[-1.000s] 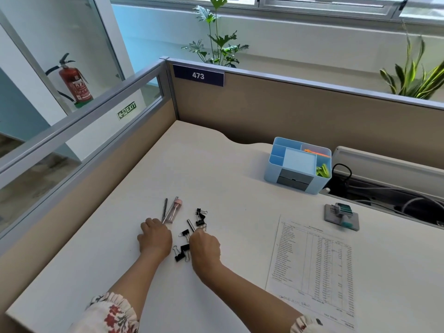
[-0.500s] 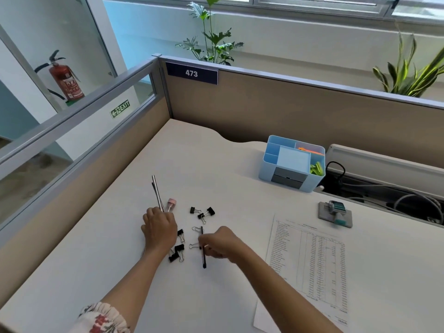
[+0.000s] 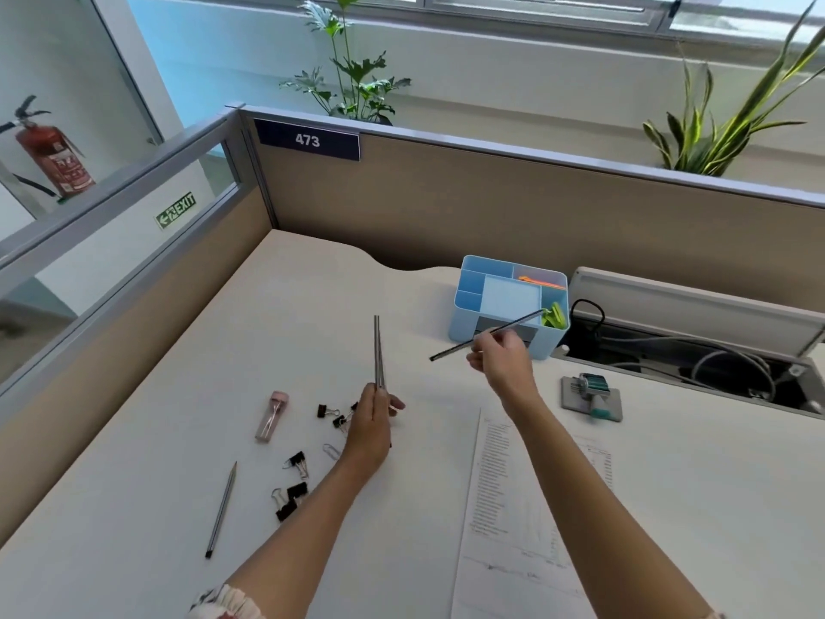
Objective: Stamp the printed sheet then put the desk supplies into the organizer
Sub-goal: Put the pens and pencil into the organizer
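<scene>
A person's two bare hands worked over a pale cream table in a corner cubicle. The left hand (image 3: pixel 372 424) pinched the lower ends of two slim grey pencils (image 3: pixel 377 350), holding them upright and close together above the middle of the table. The right hand (image 3: pixel 500 359) was raised nearer the back edge, its fingers closed around the middle of another thin dark pencil (image 3: pixel 513 326), which was tilted so that its far end reached the front of a light blue plastic desk organizer (image 3: pixel 473 306). That organizer stood by the table's back edge, with orange and green items in its right-hand compartments.

Below the left hand, toward the left edge, several black binder clips (image 3: pixel 294 493) lay scattered with a silver paper clip (image 3: pixel 331 451) among them. A clear tube with a pink cap (image 3: pixel 271 416) lay just left of the clips, and a fourth grey pencil (image 3: pixel 222 509) rested on the table nearer the front left corner.

The printed sheet of white paper (image 3: pixel 513 507), covered in columns of fine text, lay flat along the front edge to the right, partly under the right forearm. A grey and teal stamp (image 3: pixel 591 395) sat beside the sheet's far end, toward the right edge, near an open cable tray (image 3: pixel 696 350) holding wires.
</scene>
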A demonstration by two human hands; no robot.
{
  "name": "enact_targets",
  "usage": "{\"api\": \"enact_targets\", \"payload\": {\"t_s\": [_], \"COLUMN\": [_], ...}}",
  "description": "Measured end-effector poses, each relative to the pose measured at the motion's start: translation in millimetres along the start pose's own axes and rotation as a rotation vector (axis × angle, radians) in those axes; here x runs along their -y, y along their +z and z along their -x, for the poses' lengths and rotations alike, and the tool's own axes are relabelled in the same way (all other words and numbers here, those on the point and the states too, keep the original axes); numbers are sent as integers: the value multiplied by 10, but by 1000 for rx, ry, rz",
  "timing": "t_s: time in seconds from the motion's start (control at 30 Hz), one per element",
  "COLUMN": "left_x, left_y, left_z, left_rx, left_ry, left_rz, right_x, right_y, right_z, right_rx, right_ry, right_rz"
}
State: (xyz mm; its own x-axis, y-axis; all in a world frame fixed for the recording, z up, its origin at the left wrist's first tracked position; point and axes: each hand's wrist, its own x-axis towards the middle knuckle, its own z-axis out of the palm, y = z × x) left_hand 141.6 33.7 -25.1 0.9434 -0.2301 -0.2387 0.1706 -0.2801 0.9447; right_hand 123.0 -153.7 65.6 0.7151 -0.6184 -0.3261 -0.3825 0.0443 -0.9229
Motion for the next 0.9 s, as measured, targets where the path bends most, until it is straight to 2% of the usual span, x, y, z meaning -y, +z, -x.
{"api": "enact_targets", "payload": {"t_s": [0.13, 0.3, 0.4, 0.67, 0.8, 0.9], "left_x": [17, 95, 114, 169, 158, 148], "left_y": [203, 257, 220, 164, 154, 146], "left_z": [-33, -78, -126, -178, -170, -160], "left_rx": [108, 155, 150, 164, 167, 151], "left_ry": [10, -6, -51, -84, -86, -86], "left_rz": [46, 87, 120, 218, 221, 255], "right_x": [159, 322, 382, 319, 246, 166], "right_y": [-152, -173, -140, 1, 41, 106], "right_z": [-250, -596, -757, -979, -939, -769], "right_rx": [-184, -302, -289, -137, -110, -135], "right_ry": [-243, -441, -542, -557, -556, -638], "right_rz": [58, 246, 372, 866, 889, 769]}}
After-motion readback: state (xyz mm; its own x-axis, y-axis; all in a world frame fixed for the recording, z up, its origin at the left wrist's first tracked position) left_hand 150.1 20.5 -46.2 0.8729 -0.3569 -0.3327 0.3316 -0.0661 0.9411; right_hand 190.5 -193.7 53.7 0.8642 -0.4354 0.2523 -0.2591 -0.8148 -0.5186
